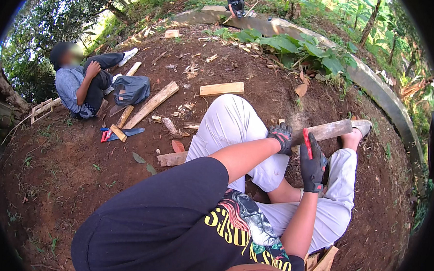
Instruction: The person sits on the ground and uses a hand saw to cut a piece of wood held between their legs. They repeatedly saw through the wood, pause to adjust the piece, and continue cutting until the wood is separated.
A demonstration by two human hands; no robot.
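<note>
A short, weathered wooden board [327,130] lies across my lower legs, its right end near my sandalled foot. My left hand [282,137], in a black glove, is closed at the board's left end. My right hand [313,165], gloved too, is closed on a slim red tool [307,144] held upright against the board's near side. Only the red part of that tool shows, so its exact kind is unclear.
A handsaw [125,134] lies on the soil at left under a wood offcut. Planks [153,103] and a block [222,89] lie ahead. One person [81,83] sits at left beside a dark bag [132,90]; another [236,4] is far off by a low concrete wall [260,25].
</note>
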